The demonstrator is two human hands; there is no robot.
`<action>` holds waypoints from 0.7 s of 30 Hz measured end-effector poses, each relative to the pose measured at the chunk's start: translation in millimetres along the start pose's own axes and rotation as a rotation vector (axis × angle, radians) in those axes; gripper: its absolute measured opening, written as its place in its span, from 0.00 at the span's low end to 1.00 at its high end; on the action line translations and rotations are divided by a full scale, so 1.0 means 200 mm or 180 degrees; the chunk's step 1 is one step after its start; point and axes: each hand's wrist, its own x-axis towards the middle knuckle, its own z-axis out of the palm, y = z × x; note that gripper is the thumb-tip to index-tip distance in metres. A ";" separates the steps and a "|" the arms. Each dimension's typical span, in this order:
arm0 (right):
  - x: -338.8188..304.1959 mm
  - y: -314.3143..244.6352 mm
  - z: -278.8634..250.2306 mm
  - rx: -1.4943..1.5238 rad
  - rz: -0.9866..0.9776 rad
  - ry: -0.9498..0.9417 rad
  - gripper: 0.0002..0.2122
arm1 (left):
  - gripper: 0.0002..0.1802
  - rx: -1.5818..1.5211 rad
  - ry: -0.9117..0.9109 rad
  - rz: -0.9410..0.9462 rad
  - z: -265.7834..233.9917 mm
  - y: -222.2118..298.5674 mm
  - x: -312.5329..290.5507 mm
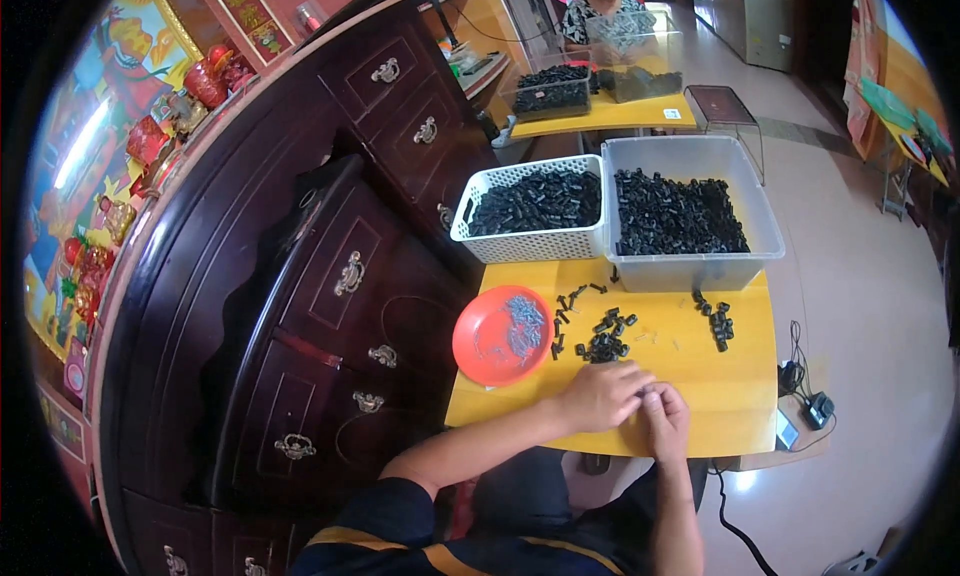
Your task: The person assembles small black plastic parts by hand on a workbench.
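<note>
Over the near edge of the yellow table (720,416), my left hand (603,396) and my right hand (667,422) meet with their fingers closed. A small dark bit shows between the fingertips, too covered to name. Just beyond my hands lies a loose pile of small black plastic parts (606,346). To the left of it stands a red plate (480,326) with small silvery metal pieces (525,326), thin like pins or screws. Longer black pieces (562,321) are scattered beside the plate. Another little group of black parts (720,328) sits to the right.
At the table's far side, a white perforated basket (530,246) and a clear plastic bin (690,271) hold many black parts. A dark wooden cabinet (330,246) borders the left. Beyond, a person (605,16) sits at another yellow table (640,114). Cables and a charger (818,408) lie right.
</note>
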 end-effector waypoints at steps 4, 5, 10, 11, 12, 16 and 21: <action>-0.03 -0.04 0.07 -0.1182 -0.0103 0.0035 0.07 | 0.17 -0.0084 0.0209 -0.0867 -0.15 -0.33 0.01; -0.04 -0.02 0.06 -0.1256 -0.0096 0.0049 0.07 | 0.18 -0.0036 0.0148 -0.1470 -0.25 -0.39 0.07; -0.03 0.02 0.06 -0.1195 -0.0164 0.0078 0.06 | 0.30 0.0068 0.1602 -0.1212 -0.67 -0.88 0.18; -0.03 0.02 0.07 -0.1193 -0.0082 0.0045 0.05 | 0.30 -0.0177 0.1663 -0.1257 -0.71 -0.91 0.18; -0.03 0.02 0.07 -0.1194 0.0005 0.0028 0.04 | 0.28 -0.0244 0.1597 -0.1402 -0.74 -0.91 0.17; -0.03 0.06 0.05 -0.1088 -0.0088 0.0162 0.06 | 0.17 -0.0802 0.1316 -0.1509 -0.62 -0.90 0.04; -0.02 0.03 0.07 -0.1091 -0.0071 0.0118 0.06 | 0.08 -0.0357 0.0387 -0.1360 -0.37 -0.78 -0.08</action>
